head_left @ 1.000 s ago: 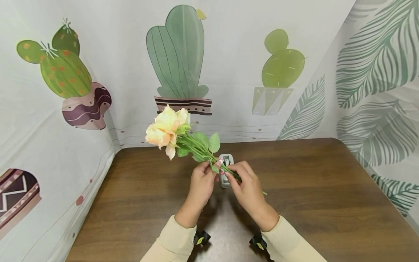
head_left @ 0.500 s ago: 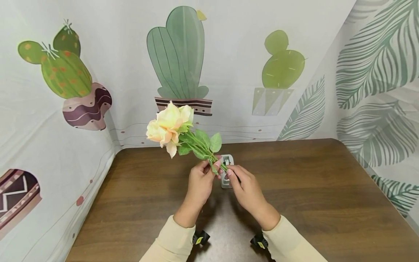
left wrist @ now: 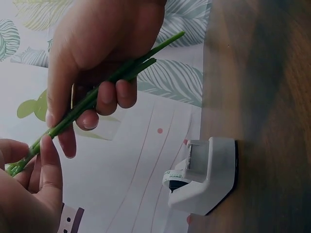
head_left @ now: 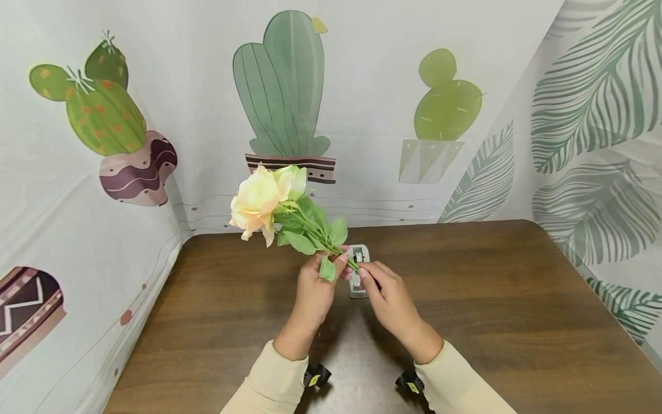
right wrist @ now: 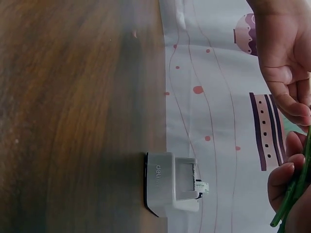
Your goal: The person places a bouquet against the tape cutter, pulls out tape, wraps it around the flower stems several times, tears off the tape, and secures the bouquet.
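A bunch of pale peach-yellow roses [head_left: 258, 198] with green leaves leans to the upper left, raised over the table. My left hand [head_left: 315, 293] pinches the stems just below the leaves, thumb on top. Lower down, my right hand [head_left: 388, 293] grips the same stems, close beside the left fingertips. In the left wrist view the green stems [left wrist: 80, 108] run through the curled right fingers, and their cut ends stick out past them. A shiny patch shows on the stems by my left fingers. Behind the hands stands a light grey tape dispenser [head_left: 358, 253] with a roll in it.
The brown wooden table [head_left: 496, 299] spreads out around the hands. A white cloth [head_left: 362, 115] printed with cacti and leaves hangs behind it and along the left side. Black camera mounts [head_left: 317, 376] are strapped at both wrists, beside the cream sleeves [head_left: 269, 379].
The roses have turned about their stems, and one leaf now hangs over my left thumb. My right hand has shifted slightly; the stem end below it is now hidden in the head view.
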The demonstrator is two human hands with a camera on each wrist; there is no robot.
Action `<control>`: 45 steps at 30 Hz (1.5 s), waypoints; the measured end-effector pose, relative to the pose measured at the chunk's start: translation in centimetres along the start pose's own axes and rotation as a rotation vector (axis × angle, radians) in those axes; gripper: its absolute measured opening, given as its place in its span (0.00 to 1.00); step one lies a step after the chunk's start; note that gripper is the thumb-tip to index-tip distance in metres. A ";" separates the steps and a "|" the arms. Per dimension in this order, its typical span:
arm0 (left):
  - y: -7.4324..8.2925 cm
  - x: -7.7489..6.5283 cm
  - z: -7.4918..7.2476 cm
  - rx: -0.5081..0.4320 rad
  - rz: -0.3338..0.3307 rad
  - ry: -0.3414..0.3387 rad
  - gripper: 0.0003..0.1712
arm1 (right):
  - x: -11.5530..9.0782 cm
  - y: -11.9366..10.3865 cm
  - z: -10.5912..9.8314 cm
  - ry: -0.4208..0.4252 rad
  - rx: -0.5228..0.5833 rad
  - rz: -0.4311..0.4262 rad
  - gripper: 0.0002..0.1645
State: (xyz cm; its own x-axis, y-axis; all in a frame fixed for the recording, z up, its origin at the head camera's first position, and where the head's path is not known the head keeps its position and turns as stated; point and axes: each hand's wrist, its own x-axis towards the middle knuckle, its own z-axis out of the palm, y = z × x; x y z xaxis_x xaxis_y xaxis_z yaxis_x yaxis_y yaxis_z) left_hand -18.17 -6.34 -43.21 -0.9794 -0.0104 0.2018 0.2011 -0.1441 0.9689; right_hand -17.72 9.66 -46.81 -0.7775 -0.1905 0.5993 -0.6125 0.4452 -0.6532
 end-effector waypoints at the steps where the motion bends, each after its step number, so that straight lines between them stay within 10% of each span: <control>1: 0.0 -0.1 0.0 0.007 0.009 0.000 0.12 | 0.0 -0.1 0.0 0.003 -0.003 -0.001 0.09; 45: -0.2 0.0 0.3 -0.057 0.001 0.037 0.14 | 0.0 -0.2 0.2 0.088 -0.060 -0.090 0.10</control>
State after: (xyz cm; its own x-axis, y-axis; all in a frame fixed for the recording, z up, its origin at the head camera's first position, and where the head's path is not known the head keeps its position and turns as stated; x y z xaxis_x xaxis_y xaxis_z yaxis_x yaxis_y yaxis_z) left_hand -18.19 -6.02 -43.36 -0.9793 -0.0472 0.1966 0.2021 -0.1998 0.9588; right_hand -17.64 9.41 -46.75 -0.7025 -0.1560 0.6944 -0.6679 0.4816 -0.5674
